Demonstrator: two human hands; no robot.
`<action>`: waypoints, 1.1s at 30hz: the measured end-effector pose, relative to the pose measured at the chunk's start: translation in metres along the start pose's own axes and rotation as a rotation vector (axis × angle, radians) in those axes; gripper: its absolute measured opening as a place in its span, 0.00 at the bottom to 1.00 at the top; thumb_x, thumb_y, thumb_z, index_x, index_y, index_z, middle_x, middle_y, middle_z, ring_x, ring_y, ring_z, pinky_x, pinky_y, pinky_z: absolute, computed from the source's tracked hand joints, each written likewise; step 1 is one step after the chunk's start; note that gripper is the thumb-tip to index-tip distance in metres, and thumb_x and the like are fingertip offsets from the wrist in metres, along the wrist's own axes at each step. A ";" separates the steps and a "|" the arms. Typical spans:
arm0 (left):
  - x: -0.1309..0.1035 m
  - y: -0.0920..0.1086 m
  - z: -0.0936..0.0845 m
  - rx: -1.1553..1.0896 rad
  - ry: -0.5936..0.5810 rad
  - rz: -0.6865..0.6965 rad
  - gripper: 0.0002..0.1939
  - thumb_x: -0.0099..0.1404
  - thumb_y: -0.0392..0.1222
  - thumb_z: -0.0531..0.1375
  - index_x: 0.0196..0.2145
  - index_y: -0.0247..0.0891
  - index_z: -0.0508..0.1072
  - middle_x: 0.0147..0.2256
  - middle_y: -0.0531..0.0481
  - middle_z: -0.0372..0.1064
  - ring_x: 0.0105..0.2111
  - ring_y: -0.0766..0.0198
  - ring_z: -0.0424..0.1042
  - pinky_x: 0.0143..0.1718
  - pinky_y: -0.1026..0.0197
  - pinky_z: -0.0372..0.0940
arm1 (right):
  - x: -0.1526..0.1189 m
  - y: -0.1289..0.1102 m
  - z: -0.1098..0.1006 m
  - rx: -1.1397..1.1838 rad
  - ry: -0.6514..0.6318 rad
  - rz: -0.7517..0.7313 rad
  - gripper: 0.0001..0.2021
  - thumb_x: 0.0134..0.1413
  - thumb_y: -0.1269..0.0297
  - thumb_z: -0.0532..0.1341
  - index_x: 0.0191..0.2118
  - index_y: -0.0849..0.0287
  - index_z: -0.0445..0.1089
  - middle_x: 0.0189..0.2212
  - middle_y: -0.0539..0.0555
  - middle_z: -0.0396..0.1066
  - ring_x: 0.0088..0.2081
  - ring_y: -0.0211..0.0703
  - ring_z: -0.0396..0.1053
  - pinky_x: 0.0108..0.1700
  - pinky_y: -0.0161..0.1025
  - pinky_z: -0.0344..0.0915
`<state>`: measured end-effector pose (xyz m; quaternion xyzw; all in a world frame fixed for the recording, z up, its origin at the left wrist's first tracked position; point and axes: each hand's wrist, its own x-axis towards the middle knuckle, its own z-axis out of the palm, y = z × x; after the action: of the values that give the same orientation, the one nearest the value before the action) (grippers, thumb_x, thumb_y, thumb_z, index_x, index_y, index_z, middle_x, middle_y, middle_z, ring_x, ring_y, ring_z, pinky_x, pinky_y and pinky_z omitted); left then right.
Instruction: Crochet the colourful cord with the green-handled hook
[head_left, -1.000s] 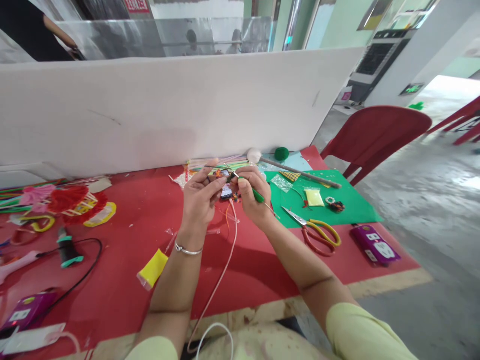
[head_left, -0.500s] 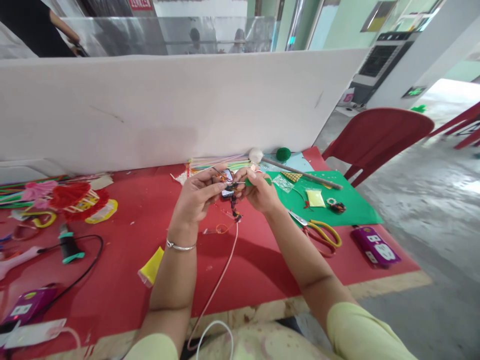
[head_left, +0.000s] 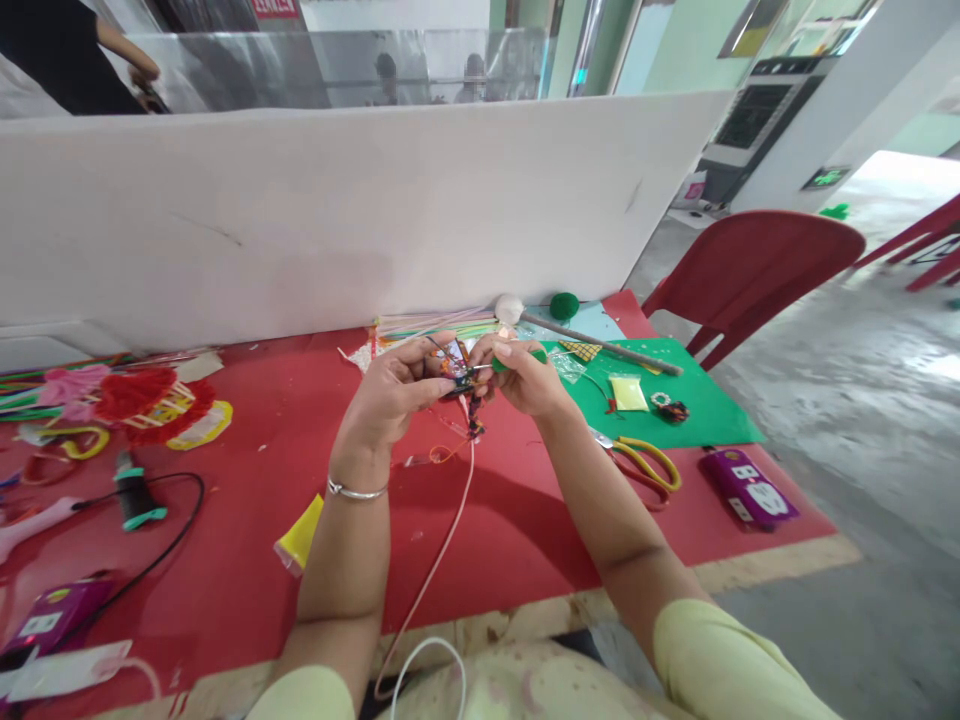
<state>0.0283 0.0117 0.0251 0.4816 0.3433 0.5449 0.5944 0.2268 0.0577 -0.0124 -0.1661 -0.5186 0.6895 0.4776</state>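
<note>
Near the middle of the red table, my left hand (head_left: 394, 390) pinches a small dark piece with thin wires (head_left: 463, 380). My right hand (head_left: 521, 375) is closed on a tool with a green handle (head_left: 531, 360), whose thin metal shaft points left at the dark piece. Both hands are held close together above the tabletop. Dark and red beaded bits (head_left: 475, 425) hang below the fingers, and a pink cord (head_left: 442, 550) runs from there toward my lap. A bright phone-like screen shows partly behind the fingers. The exact shape of the dark piece is hard to make out.
Scissors (head_left: 646, 465) and a purple box (head_left: 748, 488) lie to the right, beside a green sheet (head_left: 720, 418). On the left are red fringed crafts (head_left: 135, 395), a teal-black tool (head_left: 137, 495) and a yellow packet (head_left: 300, 535). A white panel (head_left: 337, 210) stands behind.
The green-handled tool has tilted a little in my right hand, and the dark piece has turned slightly. The view has shifted a little; both hands keep their hold.
</note>
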 end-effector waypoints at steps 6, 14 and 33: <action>0.001 -0.003 -0.004 0.015 -0.006 -0.012 0.29 0.45 0.30 0.74 0.48 0.38 0.84 0.26 0.55 0.71 0.21 0.74 0.62 0.21 0.69 0.55 | -0.001 -0.001 -0.002 -0.067 -0.014 0.004 0.21 0.53 0.45 0.71 0.35 0.62 0.78 0.25 0.52 0.76 0.22 0.38 0.75 0.20 0.30 0.72; 0.002 -0.006 -0.005 0.031 0.001 0.004 0.29 0.46 0.31 0.73 0.49 0.36 0.83 0.28 0.52 0.74 0.22 0.73 0.64 0.22 0.68 0.57 | -0.004 -0.004 0.001 -0.130 0.014 -0.002 0.20 0.55 0.44 0.70 0.35 0.59 0.79 0.26 0.52 0.75 0.24 0.40 0.75 0.22 0.35 0.74; 0.004 -0.017 -0.004 0.387 0.208 0.277 0.33 0.53 0.35 0.71 0.58 0.42 0.79 0.31 0.55 0.71 0.26 0.71 0.65 0.26 0.67 0.61 | -0.011 -0.019 0.000 -0.407 0.005 -0.232 0.18 0.63 0.53 0.66 0.29 0.62 0.81 0.37 0.56 0.77 0.32 0.38 0.78 0.34 0.37 0.82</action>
<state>0.0306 0.0175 0.0078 0.5702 0.4310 0.5920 0.3725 0.2415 0.0484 0.0011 -0.2002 -0.6613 0.5107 0.5116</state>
